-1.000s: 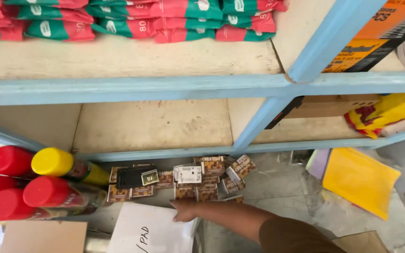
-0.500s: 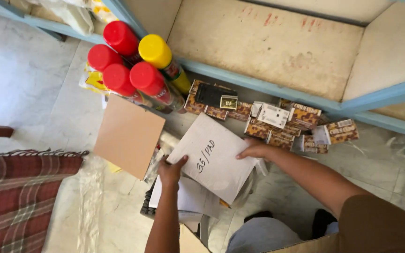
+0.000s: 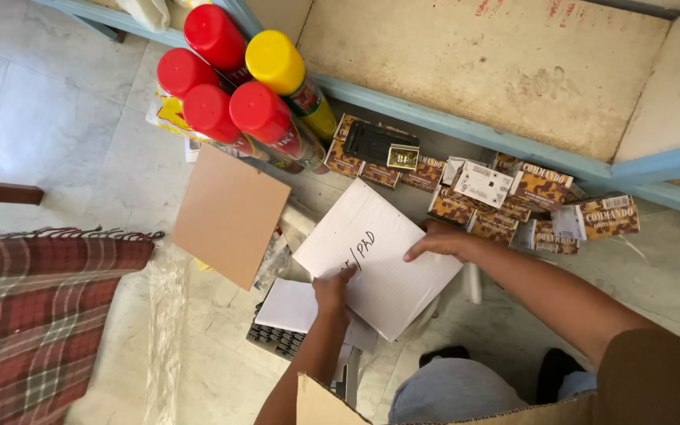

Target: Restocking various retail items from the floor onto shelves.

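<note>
A white cardboard sheet (image 3: 379,260) with handwriting lies tilted over an open carton on the floor. My left hand (image 3: 334,289) grips its near edge. My right hand (image 3: 441,240) rests with fingers pressed on its far right edge. Under the sheet a second white sheet (image 3: 293,305) and the dark contents of the carton (image 3: 277,340) show. A brown cardboard flap (image 3: 228,214) stands out to the left of the white sheet.
Several spray cans with red caps and one yellow cap (image 3: 234,102) lie at the upper left. Small brown patterned boxes (image 3: 505,201) are strewn along the foot of a blue-framed shelf (image 3: 466,130). A red plaid cloth (image 3: 33,315) lies at the left. Another cardboard edge (image 3: 332,405) is at the bottom.
The view has swung down from the shelves to the floor. My left hand has come in and taken the white sheet's near edge, while the right hand stays on its far edge.
</note>
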